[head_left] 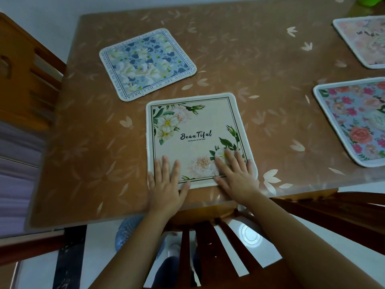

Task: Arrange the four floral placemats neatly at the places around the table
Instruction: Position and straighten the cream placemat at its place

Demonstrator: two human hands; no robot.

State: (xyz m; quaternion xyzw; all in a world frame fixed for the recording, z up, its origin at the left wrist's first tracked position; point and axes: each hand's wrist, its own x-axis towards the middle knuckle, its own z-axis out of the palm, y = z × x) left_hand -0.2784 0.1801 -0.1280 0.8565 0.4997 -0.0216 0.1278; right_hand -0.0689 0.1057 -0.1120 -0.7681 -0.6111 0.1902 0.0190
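Note:
A cream placemat printed "Beautiful" with white flowers lies near the table's front edge. My left hand rests flat on its near left corner, fingers spread. My right hand lies flat on its near right corner, fingers apart. A blue-and-white floral placemat lies turned at an angle at the far left. At the right edge, a blue placemat with pink roses is partly cut off by the frame. A pale pink placemat lies at the far right, also cut off.
The table wears a brown cover with a leaf pattern. A wooden chair back stands just below my arms at the front edge. Another wooden chair stands at the left side. A green object shows at the top right.

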